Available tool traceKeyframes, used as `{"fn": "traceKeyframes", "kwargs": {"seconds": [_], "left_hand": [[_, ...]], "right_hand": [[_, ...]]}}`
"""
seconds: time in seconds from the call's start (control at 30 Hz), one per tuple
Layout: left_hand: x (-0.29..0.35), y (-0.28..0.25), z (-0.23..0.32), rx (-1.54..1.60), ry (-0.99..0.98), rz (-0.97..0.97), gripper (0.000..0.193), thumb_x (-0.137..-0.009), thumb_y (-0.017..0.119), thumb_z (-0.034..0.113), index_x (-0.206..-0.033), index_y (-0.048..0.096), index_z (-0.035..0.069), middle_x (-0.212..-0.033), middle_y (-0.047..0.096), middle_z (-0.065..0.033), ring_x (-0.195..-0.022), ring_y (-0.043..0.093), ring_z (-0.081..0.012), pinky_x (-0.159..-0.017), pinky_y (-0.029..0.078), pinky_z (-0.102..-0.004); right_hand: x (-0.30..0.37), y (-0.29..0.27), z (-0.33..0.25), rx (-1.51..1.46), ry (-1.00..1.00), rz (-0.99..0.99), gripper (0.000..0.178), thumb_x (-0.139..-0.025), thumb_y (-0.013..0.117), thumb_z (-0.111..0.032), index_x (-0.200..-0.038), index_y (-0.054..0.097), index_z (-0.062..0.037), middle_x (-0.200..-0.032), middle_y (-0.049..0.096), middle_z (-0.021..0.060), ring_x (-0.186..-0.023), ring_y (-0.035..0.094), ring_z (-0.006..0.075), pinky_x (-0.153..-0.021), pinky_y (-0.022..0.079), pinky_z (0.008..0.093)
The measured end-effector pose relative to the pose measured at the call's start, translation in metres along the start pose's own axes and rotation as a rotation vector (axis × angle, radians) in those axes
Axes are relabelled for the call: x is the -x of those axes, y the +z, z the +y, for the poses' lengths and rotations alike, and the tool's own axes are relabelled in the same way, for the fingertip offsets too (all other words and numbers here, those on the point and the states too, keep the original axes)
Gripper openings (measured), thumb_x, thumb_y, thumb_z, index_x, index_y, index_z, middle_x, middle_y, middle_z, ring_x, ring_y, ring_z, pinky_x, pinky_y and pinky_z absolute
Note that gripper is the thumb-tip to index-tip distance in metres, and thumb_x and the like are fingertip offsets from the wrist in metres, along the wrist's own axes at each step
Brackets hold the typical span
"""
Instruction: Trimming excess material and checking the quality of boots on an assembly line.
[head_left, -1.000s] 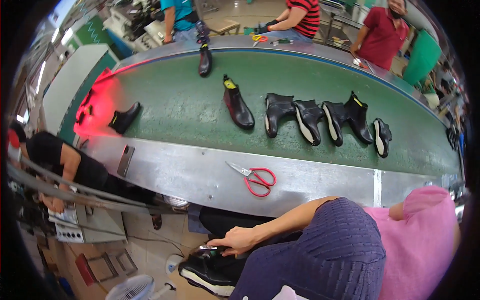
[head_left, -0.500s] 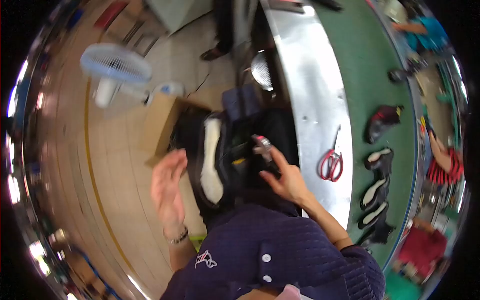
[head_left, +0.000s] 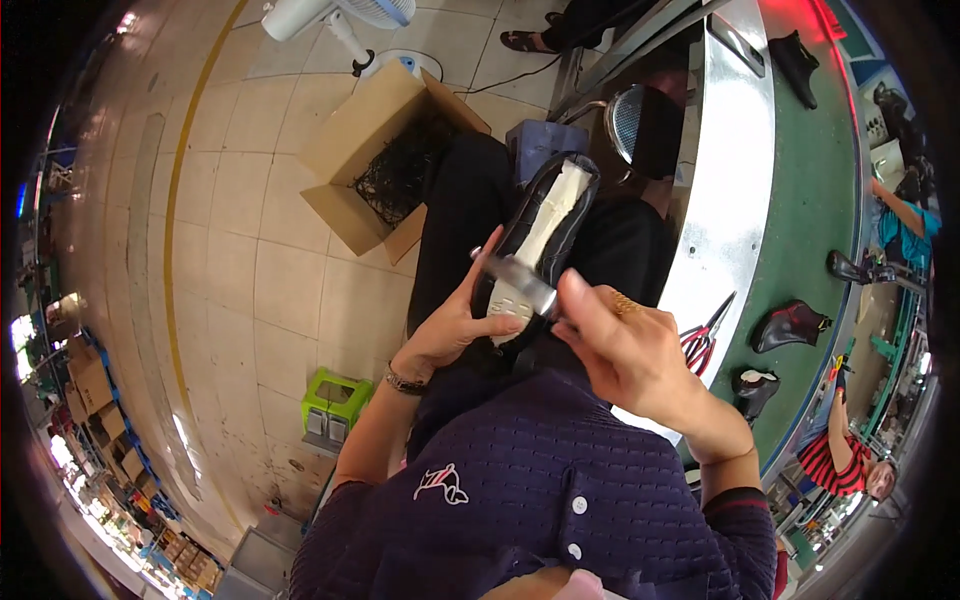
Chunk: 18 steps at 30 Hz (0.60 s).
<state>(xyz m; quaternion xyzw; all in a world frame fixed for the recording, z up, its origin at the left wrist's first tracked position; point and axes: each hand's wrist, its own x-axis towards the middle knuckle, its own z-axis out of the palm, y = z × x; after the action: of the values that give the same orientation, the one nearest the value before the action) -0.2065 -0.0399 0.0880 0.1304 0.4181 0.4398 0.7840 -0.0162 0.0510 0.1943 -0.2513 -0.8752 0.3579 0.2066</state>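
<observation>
A black shoe lies sole up on my lap, its pale insole board facing me. My left hand grips the shoe's near end from the left side. My right hand holds a small metal hammer, whose head rests across the near end of the sole. A ring shows on the right hand and a bracelet on the left wrist.
An open cardboard box of dark scraps stands on the tiled floor to the left, a white fan beyond it. A steel-edged green conveyor on the right carries black boots and red scissors. Other people sit across it.
My view swung from the conveyor down to my lap. The shoe came up from the floor onto my lap, and both hands closed in, left on shoe, right with the hammer.
</observation>
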Motion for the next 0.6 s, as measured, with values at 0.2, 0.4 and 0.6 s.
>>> {"fn": "traceKeyframes", "kwargs": {"seconds": [0.2,0.4,0.6], "left_hand": [[-0.01,-0.009,-0.013,0.04,0.077,-0.078,0.109,-0.076,0.076,0.001,-0.156,0.004,0.019,-0.15,0.031,-0.0067,-0.132,0.036,-0.0168,-0.111,0.03,-0.0314],[-0.012,-0.01,-0.007,-0.059,0.315,-0.178,0.114,-0.076,0.08,0.015,-0.155,-0.002,0.014,-0.154,0.026,-0.0122,-0.135,0.035,-0.0184,-0.111,0.03,-0.033],[-0.014,-0.011,-0.014,-0.145,0.173,-0.144,0.11,-0.077,0.074,-0.003,-0.155,-0.003,0.016,-0.156,0.021,-0.0109,-0.136,0.029,-0.0166,-0.112,0.027,-0.0308]], "right_hand": [[-0.017,0.006,-0.001,0.523,0.249,-0.626,0.082,-0.08,0.055,0.003,-0.147,0.034,-0.0405,-0.072,0.055,0.0102,-0.054,0.058,0.0229,-0.047,0.05,0.0353],[-0.004,0.015,-0.002,0.348,-0.002,-0.479,0.087,-0.081,0.055,-0.004,-0.147,0.022,-0.0516,-0.068,0.052,0.012,-0.047,0.054,0.0198,-0.043,0.048,0.032],[0.004,0.014,-0.007,0.358,-0.143,-0.474,0.078,-0.084,0.053,-0.008,-0.144,0.03,-0.0522,-0.068,0.05,0.0089,-0.05,0.055,0.0162,-0.046,0.049,0.0287]]}}
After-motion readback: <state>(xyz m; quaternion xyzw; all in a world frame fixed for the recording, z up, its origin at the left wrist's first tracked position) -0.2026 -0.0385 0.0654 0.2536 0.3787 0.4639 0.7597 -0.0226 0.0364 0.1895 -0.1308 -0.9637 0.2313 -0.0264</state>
